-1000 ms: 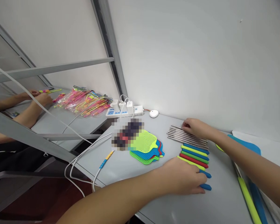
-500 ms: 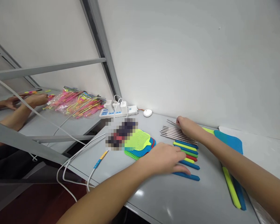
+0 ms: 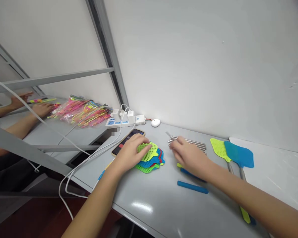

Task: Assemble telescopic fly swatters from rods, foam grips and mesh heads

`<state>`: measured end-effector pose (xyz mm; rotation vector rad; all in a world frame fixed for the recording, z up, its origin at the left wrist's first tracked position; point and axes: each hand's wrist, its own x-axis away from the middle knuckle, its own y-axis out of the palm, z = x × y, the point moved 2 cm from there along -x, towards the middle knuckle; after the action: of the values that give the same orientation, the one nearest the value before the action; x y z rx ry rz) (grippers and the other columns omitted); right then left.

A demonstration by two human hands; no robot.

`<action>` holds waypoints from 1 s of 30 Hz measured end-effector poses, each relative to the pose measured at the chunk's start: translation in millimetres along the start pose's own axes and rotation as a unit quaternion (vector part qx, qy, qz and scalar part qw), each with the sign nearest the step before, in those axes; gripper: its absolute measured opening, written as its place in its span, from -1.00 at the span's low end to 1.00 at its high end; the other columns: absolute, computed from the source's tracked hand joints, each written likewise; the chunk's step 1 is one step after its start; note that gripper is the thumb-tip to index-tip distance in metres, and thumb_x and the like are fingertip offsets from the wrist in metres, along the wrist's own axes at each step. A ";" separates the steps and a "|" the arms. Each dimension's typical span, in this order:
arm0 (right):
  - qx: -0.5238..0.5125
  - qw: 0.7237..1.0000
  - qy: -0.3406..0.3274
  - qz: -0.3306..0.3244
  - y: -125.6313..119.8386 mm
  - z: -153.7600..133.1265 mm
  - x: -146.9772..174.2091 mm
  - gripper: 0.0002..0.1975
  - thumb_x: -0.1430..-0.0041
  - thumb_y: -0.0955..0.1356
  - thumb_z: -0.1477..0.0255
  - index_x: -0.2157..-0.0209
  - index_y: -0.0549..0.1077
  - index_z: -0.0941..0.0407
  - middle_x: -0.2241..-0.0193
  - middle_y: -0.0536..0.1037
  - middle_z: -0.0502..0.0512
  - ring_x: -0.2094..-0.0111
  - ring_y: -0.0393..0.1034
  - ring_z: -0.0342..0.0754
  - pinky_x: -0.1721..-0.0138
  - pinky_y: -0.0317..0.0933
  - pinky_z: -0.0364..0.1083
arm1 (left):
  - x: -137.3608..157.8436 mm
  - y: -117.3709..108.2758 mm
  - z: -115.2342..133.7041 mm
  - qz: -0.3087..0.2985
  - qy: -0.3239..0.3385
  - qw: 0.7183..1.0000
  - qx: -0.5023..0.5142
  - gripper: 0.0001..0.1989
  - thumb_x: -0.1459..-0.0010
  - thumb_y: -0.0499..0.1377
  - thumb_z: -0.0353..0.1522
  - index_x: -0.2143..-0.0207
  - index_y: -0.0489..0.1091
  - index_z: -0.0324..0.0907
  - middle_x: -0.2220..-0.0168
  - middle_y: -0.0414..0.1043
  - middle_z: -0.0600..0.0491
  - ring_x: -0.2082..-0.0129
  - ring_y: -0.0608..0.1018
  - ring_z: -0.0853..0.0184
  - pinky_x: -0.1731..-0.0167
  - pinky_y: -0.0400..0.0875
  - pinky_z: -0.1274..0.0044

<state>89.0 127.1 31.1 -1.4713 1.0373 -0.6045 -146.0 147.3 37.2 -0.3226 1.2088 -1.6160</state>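
Note:
My left hand reaches over a stack of perforated fly swatter heads, its thumb and fingers apart on the top yellow-green head. Blue, red and green heads show beneath. My right hand is closed around a thin metal rod, whose blurred tip points up and left. Under and behind that hand lie several more metal rods. Mostly hidden below it are coloured handles, while one blue handle lies apart in front.
At right lie a yellow-green fly swatter and a blue one. A phone, white cables, a power strip and a white case are at back left. Beyond the metal frame, another person's hands are near bagged colourful items.
My left hand has moved from the handles leftward to the swatter heads. My right hand, with the rod, has come down and toward me. The view has shifted slightly.

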 end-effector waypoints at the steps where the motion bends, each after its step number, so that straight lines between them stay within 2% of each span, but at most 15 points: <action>1: 0.016 0.999 -0.028 -0.006 3.1 -13.3 2.6 -0.79 -0.36 0.14 0.34 0.18 0.35 0.05 0.23 0.36 0.07 0.54 0.25 -0.16 0.50 -0.02 -0.14 | 5.5 3.4 -0.8 0.012 -0.002 1.000 0.008 -0.79 -0.32 0.00 -0.28 0.21 0.39 -0.14 0.16 0.41 0.02 0.09 0.44 0.28 0.04 0.31 0.44; 5: 0.073 0.995 -0.068 0.003 20.4 -44.6 3.5 -0.79 -0.30 0.24 0.23 0.25 0.36 0.08 0.24 0.33 0.06 0.61 0.16 -0.21 0.58 -0.16 -0.12 | 18.2 21.1 -2.2 0.018 -0.001 0.999 0.033 -0.78 -0.33 -0.04 -0.35 0.09 0.36 -0.15 0.01 0.39 -0.02 -0.08 0.37 0.25 -0.11 0.22 0.37; 8: 0.107 0.991 -0.084 0.005 31.2 -50.3 -1.2 -0.80 -0.31 0.24 0.26 0.30 0.36 0.09 0.25 0.34 0.05 0.63 0.15 -0.22 0.60 -0.24 -0.11 | 19.8 29.8 -6.1 -0.002 -0.011 0.999 0.050 -0.77 -0.32 -0.03 -0.35 0.05 0.33 -0.15 0.02 0.41 -0.03 -0.03 0.42 0.24 -0.05 0.29 0.36; 12: 0.154 0.981 -0.120 0.002 34.0 -51.9 -2.8 -0.90 -0.29 0.24 0.47 0.33 0.36 0.10 0.29 0.36 0.07 0.54 0.25 -0.16 0.60 -0.28 -0.09 | 20.3 32.4 -12.6 -0.002 -0.017 0.998 0.056 -0.79 -0.30 0.01 -0.36 0.07 0.34 -0.13 0.06 0.44 -0.02 0.02 0.45 0.24 0.00 0.32 0.38; 16: 0.190 0.969 -0.157 0.026 25.0 -51.4 5.2 -0.82 -0.19 0.23 0.66 0.35 0.38 0.12 0.35 0.37 0.09 0.50 0.26 -0.11 0.59 -0.25 -0.08 | 21.2 31.3 -14.3 0.001 -0.011 0.998 0.059 -0.81 -0.29 0.01 -0.37 0.10 0.35 -0.13 0.09 0.44 0.00 0.05 0.46 0.25 0.03 0.33 0.39; 20: 0.209 0.949 -0.195 0.130 8.0 -37.0 26.8 -0.75 -0.22 0.19 0.67 0.24 0.43 0.15 0.45 0.32 0.06 0.52 0.20 -0.09 0.55 -0.15 -0.09 | 20.6 29.1 -11.8 0.004 0.002 0.998 0.060 -0.82 -0.32 -0.02 -0.36 0.15 0.36 -0.13 0.16 0.44 0.03 0.11 0.46 0.29 0.08 0.33 0.43; 22: 0.210 0.940 -0.207 0.172 -1.2 -22.9 43.8 -0.79 -0.29 0.21 0.58 0.15 0.43 0.15 0.48 0.29 0.03 0.53 0.16 -0.10 0.53 -0.10 -0.10 | 19.8 28.7 -10.5 0.002 0.011 0.998 0.058 -0.82 -0.32 -0.03 -0.36 0.19 0.36 -0.13 0.19 0.44 0.04 0.14 0.45 0.30 0.10 0.33 0.45; 26: 0.224 0.929 -0.167 0.245 -20.7 8.1 83.7 -0.87 -0.30 0.29 0.42 0.15 0.44 0.07 0.53 0.23 -0.06 0.58 0.08 -0.15 0.54 -0.09 -0.12 | 17.6 30.5 -8.5 -0.007 0.032 0.998 0.052 -0.82 -0.30 -0.01 -0.37 0.32 0.36 -0.15 0.30 0.43 0.04 0.24 0.44 0.28 0.16 0.32 0.44; 30: 0.237 0.926 -0.118 0.270 -34.5 25.7 118.2 -0.81 -0.30 0.30 0.38 0.10 0.46 0.10 0.54 0.24 -0.05 0.58 0.10 -0.15 0.55 -0.05 -0.12 | 14.9 33.2 -7.2 0.004 0.041 0.998 0.051 -0.81 -0.29 -0.01 -0.36 0.32 0.37 -0.15 0.32 0.42 0.02 0.25 0.43 0.26 0.18 0.31 0.43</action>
<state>175.2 35.8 36.9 -0.7593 0.9641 -0.2417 -138.6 140.5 1.6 -0.1883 1.1813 -1.6922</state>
